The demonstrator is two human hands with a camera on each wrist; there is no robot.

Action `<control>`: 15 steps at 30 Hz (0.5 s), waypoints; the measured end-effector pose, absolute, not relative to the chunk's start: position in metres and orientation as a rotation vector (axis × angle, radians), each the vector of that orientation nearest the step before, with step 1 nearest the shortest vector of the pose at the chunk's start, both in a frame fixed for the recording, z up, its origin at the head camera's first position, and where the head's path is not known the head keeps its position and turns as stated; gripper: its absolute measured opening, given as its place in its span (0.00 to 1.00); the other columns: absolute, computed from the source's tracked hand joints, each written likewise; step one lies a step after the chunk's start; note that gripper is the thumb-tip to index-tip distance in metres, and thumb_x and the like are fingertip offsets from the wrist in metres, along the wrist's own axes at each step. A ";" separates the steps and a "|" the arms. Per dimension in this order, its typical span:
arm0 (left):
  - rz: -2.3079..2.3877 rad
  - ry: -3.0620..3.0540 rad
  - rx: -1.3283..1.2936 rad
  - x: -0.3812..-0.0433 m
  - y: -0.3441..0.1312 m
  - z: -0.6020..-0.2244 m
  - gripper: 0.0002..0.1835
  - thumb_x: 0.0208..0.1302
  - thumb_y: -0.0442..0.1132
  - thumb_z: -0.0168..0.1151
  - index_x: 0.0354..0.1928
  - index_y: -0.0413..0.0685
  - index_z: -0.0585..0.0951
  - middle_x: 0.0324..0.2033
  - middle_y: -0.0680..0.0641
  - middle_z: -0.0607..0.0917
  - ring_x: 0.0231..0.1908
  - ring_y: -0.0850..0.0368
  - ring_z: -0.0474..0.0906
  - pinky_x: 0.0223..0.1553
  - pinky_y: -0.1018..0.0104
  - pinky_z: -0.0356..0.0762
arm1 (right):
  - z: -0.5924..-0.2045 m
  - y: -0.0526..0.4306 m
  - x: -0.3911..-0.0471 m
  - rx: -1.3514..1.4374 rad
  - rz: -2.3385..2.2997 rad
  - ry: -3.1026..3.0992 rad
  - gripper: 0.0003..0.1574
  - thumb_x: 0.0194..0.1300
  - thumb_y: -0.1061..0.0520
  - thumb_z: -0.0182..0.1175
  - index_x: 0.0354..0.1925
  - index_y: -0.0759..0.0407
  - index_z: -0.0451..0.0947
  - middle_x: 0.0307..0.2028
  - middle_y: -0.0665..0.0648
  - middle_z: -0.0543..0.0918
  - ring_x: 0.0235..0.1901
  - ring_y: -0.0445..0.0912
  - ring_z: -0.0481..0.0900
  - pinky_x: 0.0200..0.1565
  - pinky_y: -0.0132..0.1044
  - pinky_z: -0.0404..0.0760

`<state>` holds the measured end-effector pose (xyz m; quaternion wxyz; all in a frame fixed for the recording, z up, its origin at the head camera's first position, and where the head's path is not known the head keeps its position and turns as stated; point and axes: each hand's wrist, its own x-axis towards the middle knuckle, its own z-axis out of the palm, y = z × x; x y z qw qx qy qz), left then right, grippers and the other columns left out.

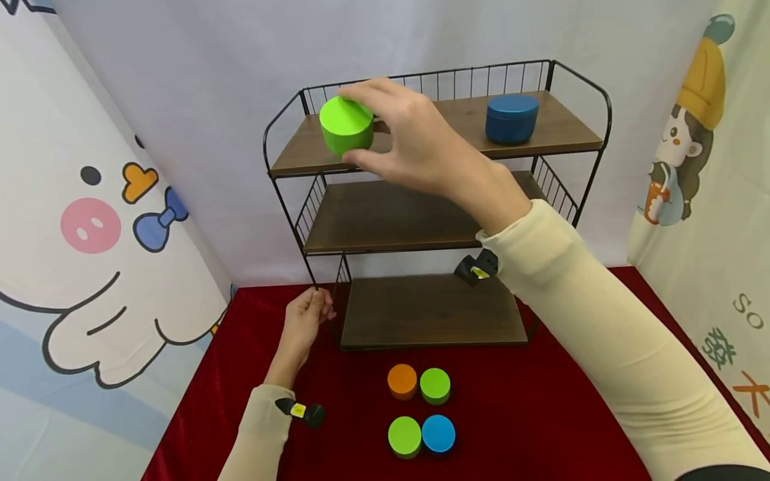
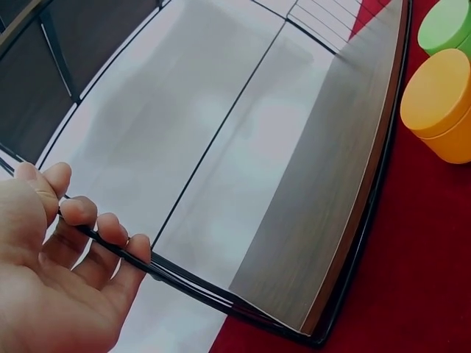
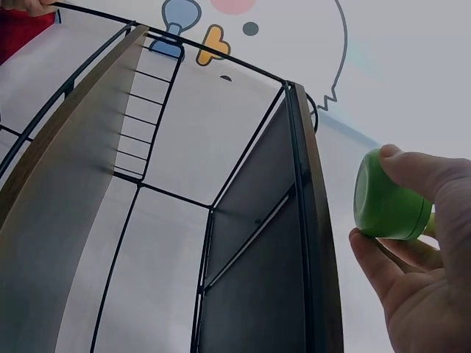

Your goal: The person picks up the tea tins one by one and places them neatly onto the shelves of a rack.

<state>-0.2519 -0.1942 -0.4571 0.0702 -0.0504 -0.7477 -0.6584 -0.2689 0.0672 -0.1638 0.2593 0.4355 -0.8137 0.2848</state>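
My right hand [image 1: 415, 137] holds a bright green round tin [image 1: 347, 125] between thumb and fingers, in front of the left part of the rack's top shelf. In the right wrist view the tin [image 3: 388, 198] appears beside the top board, apart from it. My left hand [image 1: 305, 317] grips the black metal post at the rack's lower left. The left wrist view shows that hand [image 2: 77, 265] with its fingers curled round the thin bar. A dark blue round tin [image 1: 511, 120] stands at the right of the top shelf [image 1: 460, 117].
The rack's middle shelf [image 1: 391, 214] and bottom shelf [image 1: 433, 310] are dark wood. On the red cloth [image 1: 541, 421] before it stand an orange tin [image 1: 402, 381], a green tin [image 1: 435, 385], another green tin [image 1: 404, 436] and a light blue tin [image 1: 438, 433]. Printed curtains hang around.
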 end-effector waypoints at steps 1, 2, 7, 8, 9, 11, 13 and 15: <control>-1.984 -2.244 -0.152 -0.252 -0.194 -0.457 0.24 0.81 0.47 0.43 0.39 0.29 0.73 0.28 0.49 0.74 0.33 0.59 0.78 0.42 0.69 0.81 | -0.163 0.067 -0.270 1.175 0.773 -2.205 0.39 0.65 0.57 0.72 0.69 0.68 0.70 0.64 0.64 0.76 0.59 0.49 0.78 0.58 0.31 0.81; -1.989 -2.239 -0.152 -0.253 -0.195 -0.456 0.24 0.81 0.47 0.43 0.38 0.29 0.73 0.28 0.49 0.74 0.33 0.59 0.78 0.42 0.69 0.81 | -0.162 0.066 -0.270 1.172 0.780 -2.204 0.39 0.65 0.57 0.72 0.69 0.68 0.70 0.65 0.64 0.75 0.60 0.50 0.78 0.58 0.31 0.81; -1.988 -2.250 -0.143 -0.251 -0.197 -0.459 0.23 0.81 0.47 0.43 0.38 0.32 0.73 0.28 0.49 0.74 0.32 0.59 0.77 0.42 0.69 0.80 | -0.164 0.060 -0.274 1.172 0.838 -2.208 0.39 0.65 0.58 0.73 0.69 0.69 0.71 0.64 0.65 0.75 0.59 0.50 0.78 0.58 0.32 0.81; -1.984 -2.258 -0.142 -0.251 -0.197 -0.459 0.23 0.81 0.47 0.42 0.38 0.32 0.73 0.28 0.49 0.74 0.32 0.59 0.77 0.42 0.70 0.80 | -0.165 0.059 -0.275 1.173 0.848 -2.211 0.39 0.65 0.58 0.72 0.69 0.69 0.71 0.64 0.65 0.75 0.58 0.50 0.78 0.57 0.31 0.81; -1.980 -2.264 -0.140 -0.251 -0.197 -0.460 0.23 0.81 0.47 0.43 0.38 0.32 0.74 0.27 0.49 0.74 0.32 0.59 0.77 0.41 0.70 0.79 | -0.166 0.058 -0.276 1.173 0.852 -2.214 0.39 0.65 0.58 0.72 0.69 0.69 0.70 0.63 0.65 0.75 0.58 0.50 0.78 0.57 0.31 0.81; -1.979 -2.266 -0.140 -0.251 -0.195 -0.460 0.22 0.81 0.47 0.42 0.38 0.32 0.74 0.27 0.49 0.73 0.32 0.59 0.77 0.41 0.70 0.79 | -0.168 0.057 -0.278 1.171 0.855 -2.219 0.39 0.65 0.58 0.72 0.69 0.69 0.70 0.62 0.65 0.76 0.57 0.49 0.78 0.57 0.31 0.81; -1.973 -2.266 -0.147 -0.252 -0.195 -0.460 0.22 0.81 0.47 0.42 0.38 0.33 0.74 0.27 0.49 0.73 0.32 0.58 0.77 0.42 0.69 0.80 | -0.168 0.056 -0.282 1.166 0.850 -2.220 0.38 0.66 0.58 0.71 0.69 0.70 0.70 0.61 0.65 0.76 0.55 0.49 0.79 0.56 0.32 0.81; -1.971 -2.264 -0.152 -0.253 -0.194 -0.459 0.22 0.81 0.47 0.42 0.38 0.33 0.74 0.27 0.49 0.73 0.32 0.58 0.77 0.42 0.68 0.80 | -0.167 0.056 -0.284 1.156 0.842 -2.228 0.38 0.66 0.57 0.71 0.68 0.69 0.71 0.61 0.64 0.77 0.55 0.48 0.79 0.56 0.33 0.82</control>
